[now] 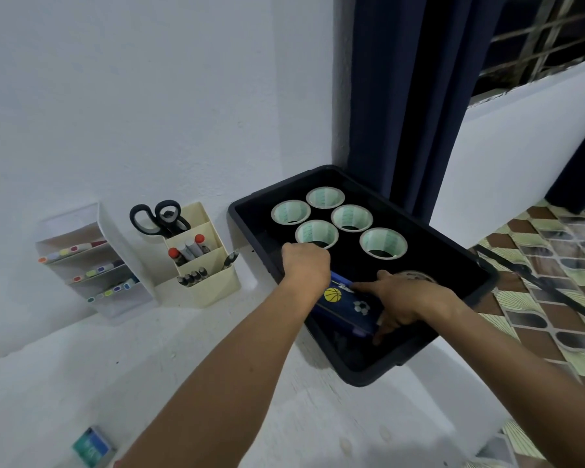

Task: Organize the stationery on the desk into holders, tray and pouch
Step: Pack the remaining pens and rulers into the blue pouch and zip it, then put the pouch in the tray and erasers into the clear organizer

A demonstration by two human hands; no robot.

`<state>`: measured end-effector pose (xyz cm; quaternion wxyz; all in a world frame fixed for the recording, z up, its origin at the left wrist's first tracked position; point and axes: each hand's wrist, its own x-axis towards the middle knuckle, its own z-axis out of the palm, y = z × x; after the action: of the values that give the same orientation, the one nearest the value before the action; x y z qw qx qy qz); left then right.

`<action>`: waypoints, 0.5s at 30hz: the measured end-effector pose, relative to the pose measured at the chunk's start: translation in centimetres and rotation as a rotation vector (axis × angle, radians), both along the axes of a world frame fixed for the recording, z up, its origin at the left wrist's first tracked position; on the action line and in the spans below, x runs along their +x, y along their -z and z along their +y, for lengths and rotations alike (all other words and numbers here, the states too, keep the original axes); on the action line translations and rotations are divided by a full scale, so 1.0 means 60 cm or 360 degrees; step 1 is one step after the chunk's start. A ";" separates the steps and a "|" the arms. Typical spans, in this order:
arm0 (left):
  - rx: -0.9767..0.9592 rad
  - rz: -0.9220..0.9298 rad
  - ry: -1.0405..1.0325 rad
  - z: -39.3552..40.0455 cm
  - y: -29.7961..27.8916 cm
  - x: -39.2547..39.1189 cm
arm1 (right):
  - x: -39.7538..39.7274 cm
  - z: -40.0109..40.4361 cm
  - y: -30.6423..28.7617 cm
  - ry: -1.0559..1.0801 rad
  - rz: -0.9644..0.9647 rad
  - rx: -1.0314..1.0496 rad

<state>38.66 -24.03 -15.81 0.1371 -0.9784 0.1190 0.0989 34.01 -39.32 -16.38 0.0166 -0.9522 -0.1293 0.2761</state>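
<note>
A dark blue pouch (347,307) printed with a basketball and a football lies in the near part of the black tray (466,265). My left hand (306,266) grips the pouch's far end, fingers curled. My right hand (407,300) holds its near end, index finger stretched along the top edge. Several tape rolls (384,243) stand in the tray's far half. A cream holder (210,282) holds scissors (161,217), markers and pens. A white tiered holder (92,265) against the wall carries rows of coloured markers.
The tray overhangs the white desk's right edge, above a patterned tile floor (554,298). A dark curtain (419,96) hangs behind the tray. A small teal box (92,445) lies at the desk's near left. A dark cable (537,282) runs across the floor.
</note>
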 end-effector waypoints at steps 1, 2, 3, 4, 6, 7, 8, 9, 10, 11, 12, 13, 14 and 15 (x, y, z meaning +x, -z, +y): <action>-0.0075 0.0059 -0.0012 -0.002 -0.002 0.002 | 0.000 0.003 -0.001 -0.0029 0.0003 -0.0027; -0.0132 0.0147 -0.0047 -0.002 -0.003 0.004 | -0.001 0.005 0.001 -0.0053 0.0002 -0.0046; -0.0167 0.0244 -0.0079 -0.001 -0.002 0.007 | -0.001 0.006 0.003 -0.0066 0.0000 -0.0053; -0.0196 0.0330 -0.0100 0.001 0.002 0.009 | -0.002 0.006 0.005 -0.0073 -0.0008 -0.0047; -0.0239 0.0440 -0.0131 0.007 0.007 0.010 | -0.002 0.004 0.008 -0.0070 -0.0029 -0.0021; -0.0238 0.0457 -0.0131 0.009 0.007 0.009 | -0.003 0.003 0.009 -0.0064 -0.0033 -0.0011; -0.0219 0.0463 -0.0121 0.009 0.007 0.008 | -0.002 0.001 0.011 -0.0065 -0.0038 -0.0003; -0.0192 0.0468 -0.0110 0.009 0.008 0.007 | -0.001 0.001 0.012 -0.0070 -0.0045 0.0003; -0.0159 0.0474 -0.0106 0.007 0.009 0.004 | 0.000 0.001 0.014 -0.0078 -0.0054 0.0006; -0.0128 0.0477 -0.0103 0.005 0.009 0.001 | 0.001 0.001 0.014 -0.0087 -0.0068 0.0008; -0.0104 0.0471 -0.0095 0.003 0.011 -0.002 | 0.001 0.001 0.015 -0.0087 -0.0070 0.0014; -0.0082 0.0452 -0.0080 0.002 0.011 -0.006 | 0.000 0.002 0.013 -0.0085 -0.0067 0.0031; -0.0074 0.0422 -0.0056 0.003 0.009 -0.009 | 0.000 0.001 0.012 -0.0073 -0.0062 0.0057; -0.0095 0.0381 -0.0023 0.007 0.006 -0.013 | -0.001 0.001 0.009 -0.0054 -0.0051 0.0093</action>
<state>37.87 -23.61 -16.18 0.0922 -0.9641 0.1303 0.2123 33.98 -39.27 -16.93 0.0375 -0.9534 -0.1537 0.2571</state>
